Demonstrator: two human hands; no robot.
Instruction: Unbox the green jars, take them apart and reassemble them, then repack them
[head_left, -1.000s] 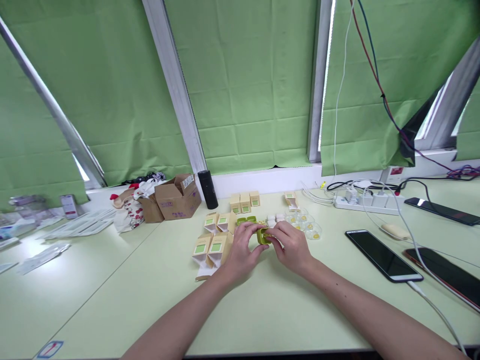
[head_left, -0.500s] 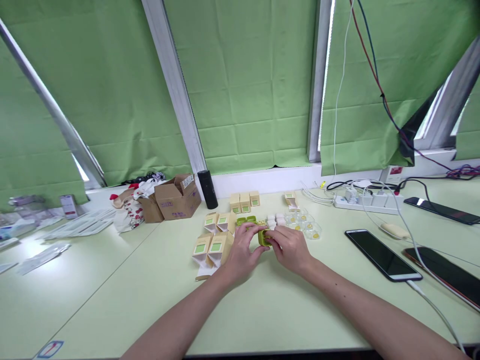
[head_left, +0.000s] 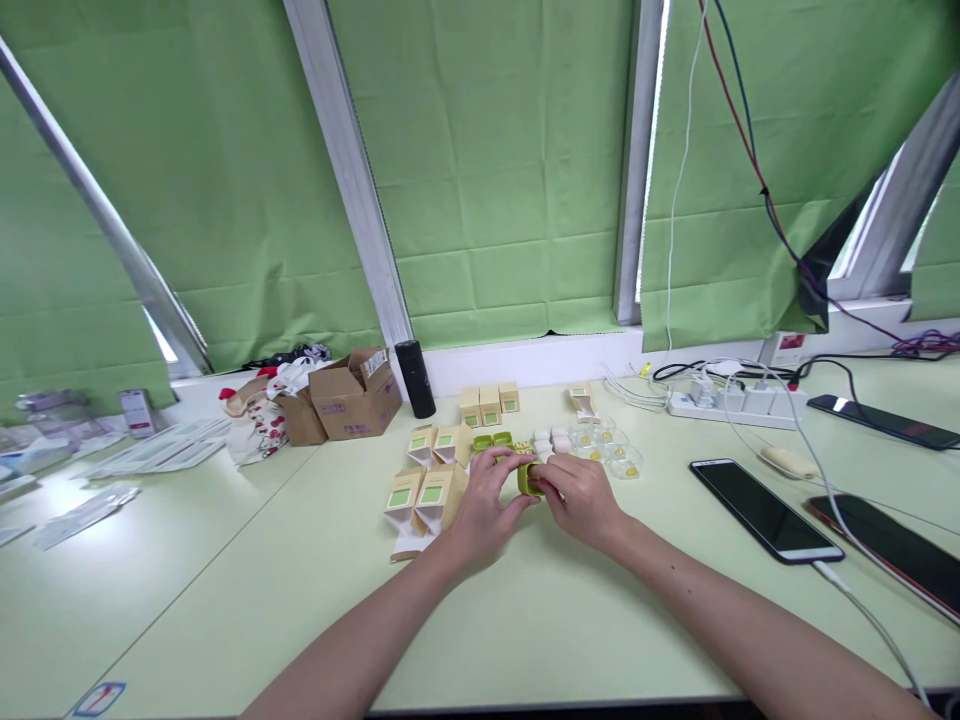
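Observation:
My left hand (head_left: 487, 500) is closed on a small olive-green square container (head_left: 526, 480), fingers over its top and thumb below. The container is tipped so its opening faces right. Into that opening reach the bent fingertips of my right hand (head_left: 581, 497); whatever they pinch inside is hidden. Just behind my hands lie more green containers (head_left: 493, 440), small yellowish pieces (head_left: 523, 447) and white blocks (head_left: 552, 441). Clear domed cups (head_left: 606, 445) with yellow spots stand to their right. Left of my left hand are several beige cartons (head_left: 441, 492) with green labels.
Smaller cartons (head_left: 489, 405) and one carton (head_left: 583, 402) stand farther back. A black cylinder (head_left: 415, 379) and a cardboard box (head_left: 356, 395) are at back left. To the right lie a phone (head_left: 765, 508) with a cable and a white power strip (head_left: 739, 405).
The green container has turned slightly in my hands, and my right fingertips sit a little differently at its opening. Everything else is in place.

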